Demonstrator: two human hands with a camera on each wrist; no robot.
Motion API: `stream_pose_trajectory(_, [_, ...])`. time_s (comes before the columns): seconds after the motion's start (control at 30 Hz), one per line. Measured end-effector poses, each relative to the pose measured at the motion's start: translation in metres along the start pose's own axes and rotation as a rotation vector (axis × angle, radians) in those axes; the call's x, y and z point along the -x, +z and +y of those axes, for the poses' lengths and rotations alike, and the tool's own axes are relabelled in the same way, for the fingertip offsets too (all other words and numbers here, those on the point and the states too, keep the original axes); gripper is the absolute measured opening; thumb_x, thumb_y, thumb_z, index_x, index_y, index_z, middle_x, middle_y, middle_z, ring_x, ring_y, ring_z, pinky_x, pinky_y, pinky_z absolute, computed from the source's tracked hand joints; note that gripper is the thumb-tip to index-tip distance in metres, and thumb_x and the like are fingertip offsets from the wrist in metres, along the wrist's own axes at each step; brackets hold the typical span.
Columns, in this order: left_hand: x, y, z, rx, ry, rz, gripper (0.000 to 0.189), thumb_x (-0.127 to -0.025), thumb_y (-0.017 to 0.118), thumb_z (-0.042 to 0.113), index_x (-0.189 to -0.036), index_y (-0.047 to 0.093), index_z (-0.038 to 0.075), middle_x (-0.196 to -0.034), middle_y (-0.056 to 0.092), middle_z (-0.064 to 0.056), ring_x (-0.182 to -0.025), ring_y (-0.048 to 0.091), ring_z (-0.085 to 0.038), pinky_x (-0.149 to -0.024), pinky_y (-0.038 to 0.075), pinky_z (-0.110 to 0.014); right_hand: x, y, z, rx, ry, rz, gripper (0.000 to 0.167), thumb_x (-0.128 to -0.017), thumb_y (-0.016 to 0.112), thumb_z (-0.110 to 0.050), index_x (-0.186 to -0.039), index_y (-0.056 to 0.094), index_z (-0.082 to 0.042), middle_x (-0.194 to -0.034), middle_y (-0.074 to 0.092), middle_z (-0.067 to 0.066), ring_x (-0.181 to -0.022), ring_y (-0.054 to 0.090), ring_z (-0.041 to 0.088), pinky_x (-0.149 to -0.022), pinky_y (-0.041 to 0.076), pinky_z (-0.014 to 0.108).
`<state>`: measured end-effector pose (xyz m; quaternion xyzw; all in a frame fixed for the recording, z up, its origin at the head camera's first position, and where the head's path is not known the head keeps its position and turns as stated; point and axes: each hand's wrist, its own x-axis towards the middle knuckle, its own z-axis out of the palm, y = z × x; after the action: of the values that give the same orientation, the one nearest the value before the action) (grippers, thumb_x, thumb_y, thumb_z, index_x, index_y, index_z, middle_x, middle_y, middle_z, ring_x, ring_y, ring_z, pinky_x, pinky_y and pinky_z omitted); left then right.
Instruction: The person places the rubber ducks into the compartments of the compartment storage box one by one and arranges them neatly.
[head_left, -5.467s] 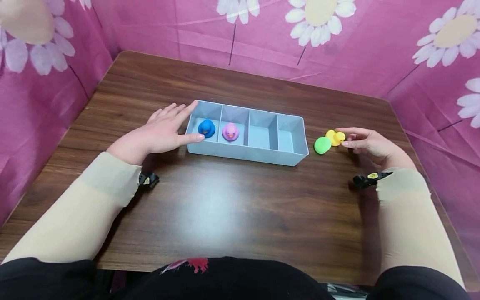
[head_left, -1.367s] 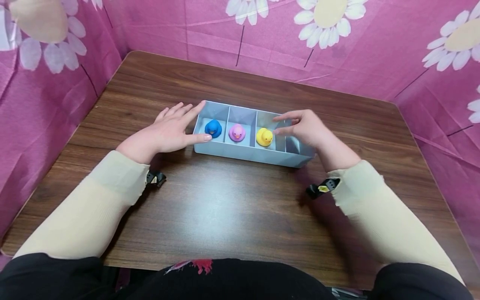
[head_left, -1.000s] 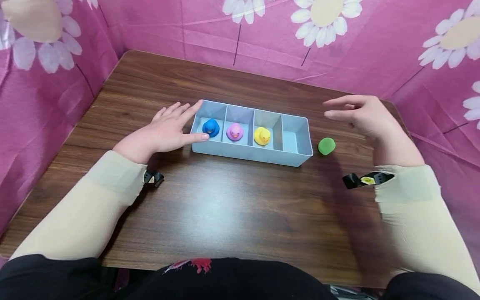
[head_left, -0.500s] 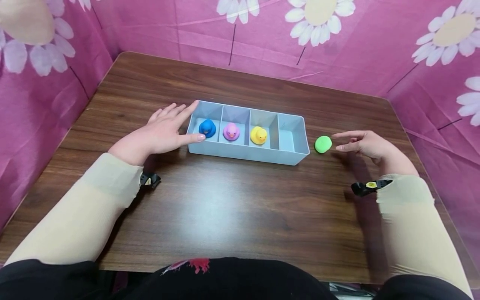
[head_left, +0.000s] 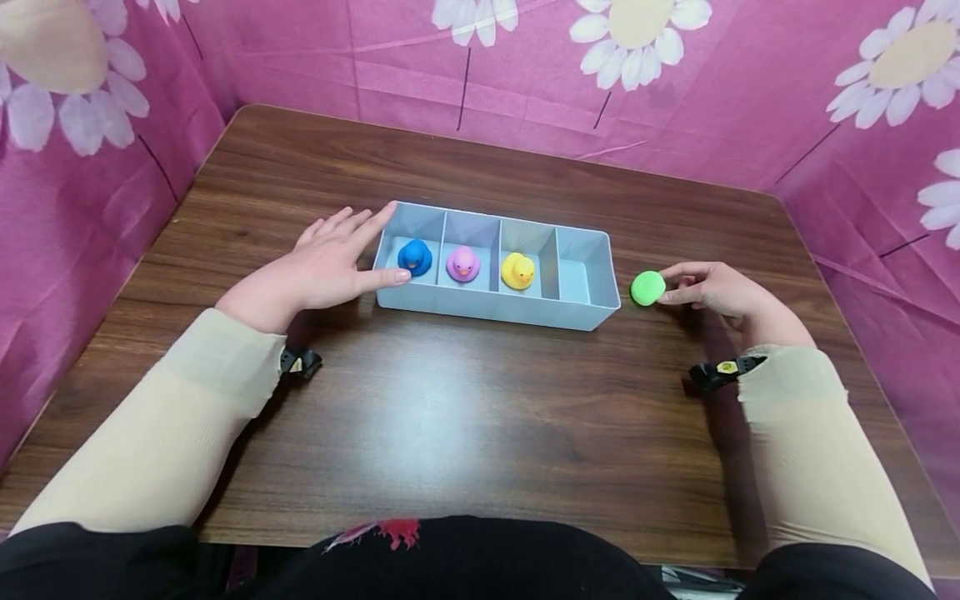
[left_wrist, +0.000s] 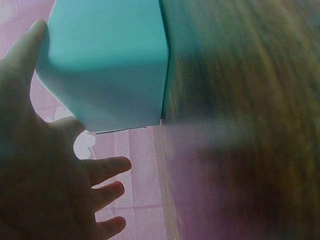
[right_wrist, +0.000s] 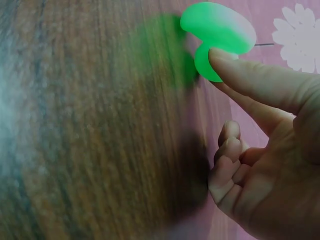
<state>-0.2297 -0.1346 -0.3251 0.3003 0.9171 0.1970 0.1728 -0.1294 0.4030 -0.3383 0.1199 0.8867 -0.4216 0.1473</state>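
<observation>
My left hand (head_left: 318,262) lies spread with straight fingers at the left end of a grey-blue box (head_left: 487,307). Its index fingertip meets the far corner and the thumb reaches over the near rim; the left wrist view shows these digits along the box's end wall (left_wrist: 115,95). My right hand (head_left: 723,292) pinches a green rubber duck (head_left: 647,288) between thumb and index finger, close to the tabletop right of the box. The duck's flat round base faces up in the head view; the right wrist view shows the thumb (right_wrist: 250,75) on its smaller rounded part.
The box has several compartments in a row. From the left they hold a blue duck (head_left: 415,257), a pink duck (head_left: 462,264) and a yellow duck (head_left: 517,272); the rightmost shows a bare floor (head_left: 575,282). Pink flowered cloth (head_left: 300,58) surrounds the brown wooden table (head_left: 480,433).
The yellow duck went from the table into the third compartment, and my right hand left it there. It came back right and took hold of the green duck. My left hand kept its place.
</observation>
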Motion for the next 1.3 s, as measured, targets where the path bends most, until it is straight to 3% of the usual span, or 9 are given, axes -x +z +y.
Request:
stream_pose_trajectory(0.37, [0.001, -0.001, 0.0, 0.001, -0.002, -0.002, 0.095, -0.088, 0.045, 0.077, -0.158, -0.007, 0.038, -0.163, 0.009, -0.019, -0.148, -0.003, -0.037, -0.113, -0.005, -0.06, 0.006, -0.001, -0.01, -0.085, -0.007, 0.018, 0.023, -0.086, 0.078, -0.009, -0.108, 0.076, -0.019, -0.074, 0.049, -0.005, -0.07, 0.046, 0.014, -0.06, 0.043, 0.028])
stream_pose_trajectory(0.67, [0.001, 0.0, -0.001, 0.0, -0.001, 0.0, 0.095, -0.088, 0.045, 0.077, -0.157, -0.007, 0.038, -0.163, 0.009, -0.019, -0.148, -0.003, -0.037, -0.113, -0.005, -0.061, 0.01, -0.003, -0.03, -0.085, -0.083, 0.054, 0.024, -0.086, 0.077, -0.006, -0.109, 0.076, -0.014, -0.075, 0.048, -0.005, -0.07, 0.043, 0.011, -0.055, 0.039, 0.026])
stream_pose_trajectory(0.77, [0.0, 0.0, -0.001, 0.0, 0.002, 0.0, 0.095, -0.088, 0.044, 0.077, -0.158, -0.007, 0.038, -0.163, 0.009, -0.019, -0.148, -0.003, -0.037, -0.113, -0.005, -0.06, 0.015, -0.009, -0.041, -0.133, -0.13, 0.055, 0.028, -0.087, 0.075, -0.001, -0.112, 0.075, -0.012, -0.074, 0.047, -0.005, -0.066, 0.041, 0.01, -0.052, 0.038, 0.023])
stream_pose_trajectory(0.9, [0.0, -0.001, -0.001, 0.001, 0.001, 0.001, 0.095, -0.088, 0.044, 0.078, -0.158, -0.007, 0.038, -0.163, 0.009, -0.019, -0.148, -0.004, -0.037, -0.113, -0.005, -0.06, 0.019, -0.019, -0.063, -0.177, -0.207, 0.044, 0.033, -0.087, 0.072, 0.005, -0.117, 0.073, -0.008, -0.075, 0.05, -0.004, -0.068, 0.043, 0.011, -0.056, 0.043, 0.022])
stream_pose_trajectory(1.0, [0.0, -0.001, -0.001, 0.001, 0.001, 0.002, 0.095, -0.088, 0.044, 0.077, -0.158, -0.006, 0.038, -0.163, 0.009, -0.019, -0.148, -0.004, -0.037, -0.113, -0.005, -0.06, 0.018, -0.021, -0.08, -0.151, -0.25, 0.028, 0.035, -0.087, 0.072, 0.005, -0.12, 0.071, -0.007, -0.08, 0.054, -0.004, -0.073, 0.047, 0.012, -0.064, 0.046, 0.023])
stream_pose_trajectory(1.13, [0.001, -0.001, -0.001, 0.001, 0.001, 0.003, 0.095, -0.088, 0.044, 0.078, -0.158, -0.006, 0.037, -0.163, 0.009, -0.019, -0.148, -0.003, -0.037, -0.113, -0.005, -0.06, 0.016, -0.013, -0.101, -0.085, -0.313, -0.008, 0.035, -0.087, 0.072, 0.004, -0.12, 0.07, -0.005, -0.083, 0.054, -0.002, -0.075, 0.046, 0.014, -0.065, 0.044, 0.023])
stream_pose_trajectory(1.3, [0.0, -0.001, 0.0, 0.0, 0.003, 0.003, 0.096, -0.087, 0.044, 0.078, -0.158, -0.006, 0.037, -0.163, 0.009, -0.018, -0.149, -0.003, -0.037, -0.113, -0.005, -0.06, 0.012, 0.002, -0.122, -0.078, -0.354, -0.056, 0.034, -0.086, 0.074, 0.003, -0.118, 0.07, -0.003, -0.081, 0.053, 0.0, -0.072, 0.045, 0.016, -0.063, 0.043, 0.025])
